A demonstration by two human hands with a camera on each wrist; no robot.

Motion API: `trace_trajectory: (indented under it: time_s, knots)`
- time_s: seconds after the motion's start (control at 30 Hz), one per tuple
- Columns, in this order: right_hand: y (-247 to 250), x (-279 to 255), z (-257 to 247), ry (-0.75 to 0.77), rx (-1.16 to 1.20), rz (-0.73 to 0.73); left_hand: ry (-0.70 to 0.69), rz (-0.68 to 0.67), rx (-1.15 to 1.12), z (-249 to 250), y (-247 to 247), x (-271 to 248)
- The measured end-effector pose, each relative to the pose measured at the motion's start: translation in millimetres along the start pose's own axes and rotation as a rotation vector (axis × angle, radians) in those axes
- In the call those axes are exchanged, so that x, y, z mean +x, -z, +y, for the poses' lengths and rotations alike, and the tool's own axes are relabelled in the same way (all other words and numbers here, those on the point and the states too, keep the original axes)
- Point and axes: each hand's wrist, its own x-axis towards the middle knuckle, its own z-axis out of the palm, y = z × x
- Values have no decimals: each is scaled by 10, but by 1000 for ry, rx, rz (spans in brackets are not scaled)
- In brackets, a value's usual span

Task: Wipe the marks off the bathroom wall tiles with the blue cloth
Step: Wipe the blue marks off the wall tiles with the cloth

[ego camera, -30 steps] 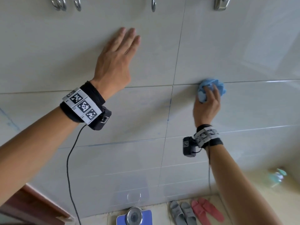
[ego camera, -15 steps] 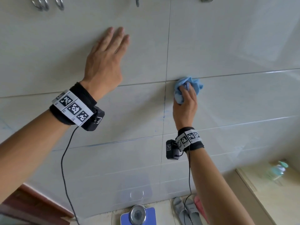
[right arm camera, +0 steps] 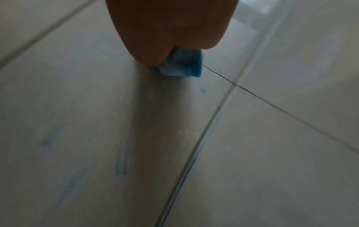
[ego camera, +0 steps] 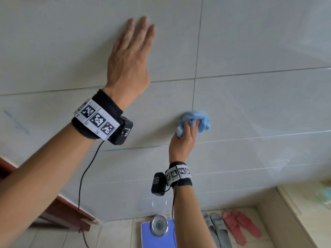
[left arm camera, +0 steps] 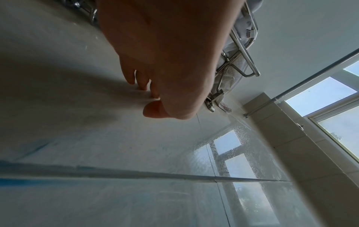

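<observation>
- The right hand (ego camera: 182, 140) has moved down the wall. Half a second ago it was wiping at the horizontal joint line, and now it is in the middle of the tile below, just to the right of the vertical joint.
- The fingers of this hand are curled around the blue cloth (ego camera: 194, 122), which is bunched into a ball and pressed against the wall tiles (ego camera: 259, 104). In the right wrist view the cloth (right arm camera: 182, 66) comes out under the palm and touches the tile.
- The left hand (ego camera: 129, 61) is flat on the upper tile with straight fingers close together. It holds nothing, and it has stayed in about the same place on the wall, so I think it only supports the body.
- In the left wrist view the fingertips (left arm camera: 143, 86) touch the tile, and the thumb is bent a little.
- Some blue marks (right arm camera: 121, 162) are on the tile below the cloth, as short thin strokes. One more long blue line (ego camera: 17, 123) is far to the left.
- For the task, I judge that the upper joint is finished and the wiping now goes down to the next marks. The work is in the middle, not at the end.
- On the floor stand a blue scale (ego camera: 157, 231), grey slippers (ego camera: 217, 230) and pink slippers (ego camera: 240, 226).
</observation>
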Motion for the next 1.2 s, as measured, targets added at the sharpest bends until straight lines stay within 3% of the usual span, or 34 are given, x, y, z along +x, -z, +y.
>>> trace_trajectory:
  time_s: [0.17,0.23,0.3,0.57,0.67,0.73,0.87,1.0,1.1,1.2]
  knots:
    - [-31,-451,134,-865,344,7,-21,16,15,-32,-48,-17]
    - [-49,-417,132,-1024,414,13,-36,20,14,-48,-67,-21]
    - [-92,-341,39,-984,409,49,-39,23,8,-68,-80,-23]
    - [-192,115,-579,-216,280,48,-60,16,-30,-102,-81,-18]
    - [-175,300,-554,-72,243,127,-63,19,-47,-120,-76,-4]
    - [-222,328,-499,-114,204,211,-72,29,-56,-123,-83,-6]
    - [-303,307,-203,-530,221,413,-90,25,-77,-166,-101,9]
    - [-145,246,90,-795,302,414,-110,16,-88,-191,-131,15]
    - [-158,376,-97,-666,291,437,-90,33,-102,-193,-161,-5]
    - [-160,607,-545,-265,227,397,-58,47,-118,-105,-175,-13]
